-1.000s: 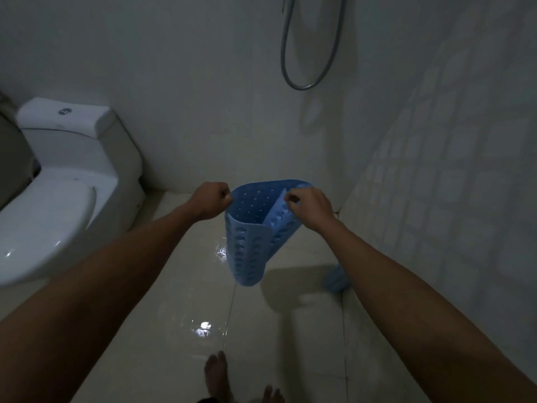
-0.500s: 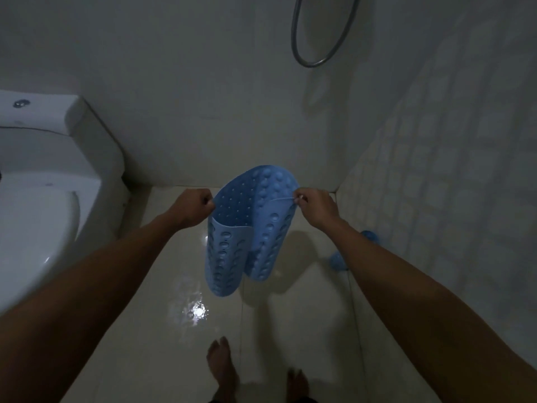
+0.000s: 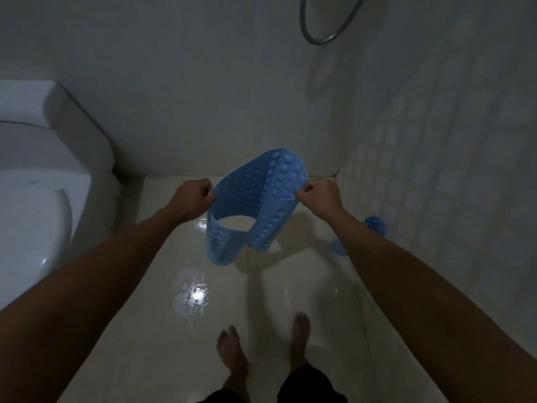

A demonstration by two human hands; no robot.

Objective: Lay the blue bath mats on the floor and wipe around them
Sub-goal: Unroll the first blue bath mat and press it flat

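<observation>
A blue rubber bath mat (image 3: 255,196), dotted with holes and bumps, hangs in the air over the wet cream floor tiles (image 3: 180,330). It is curled, its two ends drooping toward the floor. My left hand (image 3: 193,197) pinches its left edge and my right hand (image 3: 318,196) pinches its right edge, both fists closed. A second blue mat (image 3: 374,225) lies on the floor against the right wall, mostly hidden behind my right forearm.
A white toilet (image 3: 43,175) fills the left side. Tiled walls close the space at the back and right. A shower hose loop (image 3: 322,33) hangs on the back wall. My bare feet (image 3: 232,353) stand on the floor below.
My hands have spread apart and the mat has unrolled wider, its far edge lifting up. The view has tilted down, showing more of my feet.
</observation>
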